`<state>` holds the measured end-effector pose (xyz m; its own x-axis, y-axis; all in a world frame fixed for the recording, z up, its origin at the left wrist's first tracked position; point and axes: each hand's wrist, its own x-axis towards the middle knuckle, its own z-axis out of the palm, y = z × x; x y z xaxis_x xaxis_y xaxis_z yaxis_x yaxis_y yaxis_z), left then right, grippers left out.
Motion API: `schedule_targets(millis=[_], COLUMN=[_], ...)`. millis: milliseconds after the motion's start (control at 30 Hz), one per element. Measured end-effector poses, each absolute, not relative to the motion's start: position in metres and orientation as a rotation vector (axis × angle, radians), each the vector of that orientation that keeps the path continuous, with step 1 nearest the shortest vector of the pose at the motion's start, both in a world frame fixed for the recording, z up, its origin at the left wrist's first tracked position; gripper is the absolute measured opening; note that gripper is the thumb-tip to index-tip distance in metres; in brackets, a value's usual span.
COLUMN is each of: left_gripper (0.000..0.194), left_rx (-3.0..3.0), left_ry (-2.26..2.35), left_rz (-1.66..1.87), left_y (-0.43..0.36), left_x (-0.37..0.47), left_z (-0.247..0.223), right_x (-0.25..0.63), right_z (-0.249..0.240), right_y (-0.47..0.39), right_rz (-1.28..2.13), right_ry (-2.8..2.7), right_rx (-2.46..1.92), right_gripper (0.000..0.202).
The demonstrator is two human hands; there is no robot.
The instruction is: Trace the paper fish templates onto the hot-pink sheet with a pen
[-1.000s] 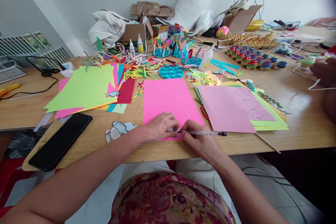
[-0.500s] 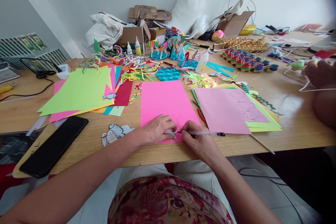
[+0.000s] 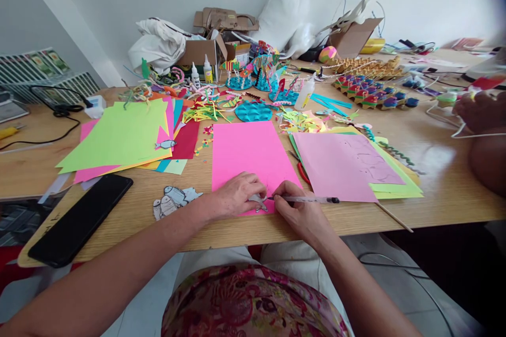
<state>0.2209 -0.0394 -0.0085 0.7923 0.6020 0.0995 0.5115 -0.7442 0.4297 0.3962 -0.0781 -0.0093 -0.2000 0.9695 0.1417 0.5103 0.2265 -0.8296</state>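
Observation:
A bright pink sheet of paper (image 3: pixel 249 152) lies in front of me, its lower edge close to the table edge. My left hand (image 3: pixel 241 193) rests on it, fingers bent together, holding down a small grey paper fish cutout (image 3: pixel 259 203) that is partly covered by the fingers. Between the fingers and thumb of my right hand (image 3: pixel 294 205) is a pen (image 3: pixel 316 200), tilted nearly flat, its tip at the cutout's right side. Faint lines show on the pink sheet just above my hands. More paper fish cutouts (image 3: pixel 176 199) lie left of my left forearm.
Coloured sheets (image 3: pixel 118 137) are stacked at left, near a black phone (image 3: pixel 81 218). A pale pink sheet (image 3: pixel 336 168) with drawn outlines covers others at right, beside red-handled scissors (image 3: pixel 303 172). Glue bottles (image 3: pixel 305 93) and paper scraps stand behind. Another person's hand (image 3: pixel 480 110) is at far right.
Both hands stay almost in place at the small fish cutout, with the pen still beside it. The other person's hand at far right has shifted slightly left.

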Motion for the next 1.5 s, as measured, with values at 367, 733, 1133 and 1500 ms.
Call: schedule_targets(millis=[367, 733, 1133, 1500], left_gripper=[0.016, 0.021, 0.04, 0.037], left_rx=[2.624, 2.603, 2.646, 2.648], left_ry=[0.851, 0.832, 0.82, 0.809], left_rz=[0.34, 0.378, 0.376, 0.437], left_y=[-0.039, -0.05, -0.063, -0.063], left_x=[0.221, 0.213, 0.205, 0.201], left_z=[-0.011, -0.008, -0.009, -0.021], right_x=[0.394, 0.396, 0.389, 0.383], right_z=[-0.007, -0.01, -0.006, -0.005], right_y=[-0.077, -0.071, -0.06, -0.045], right_rz=[0.855, 0.787, 0.75, 0.728], right_ry=[-1.792, -1.887, -1.933, -2.014], right_rx=[-1.39, -1.407, -1.441, -1.435], right_gripper=[0.01, 0.01, 0.009, 0.008])
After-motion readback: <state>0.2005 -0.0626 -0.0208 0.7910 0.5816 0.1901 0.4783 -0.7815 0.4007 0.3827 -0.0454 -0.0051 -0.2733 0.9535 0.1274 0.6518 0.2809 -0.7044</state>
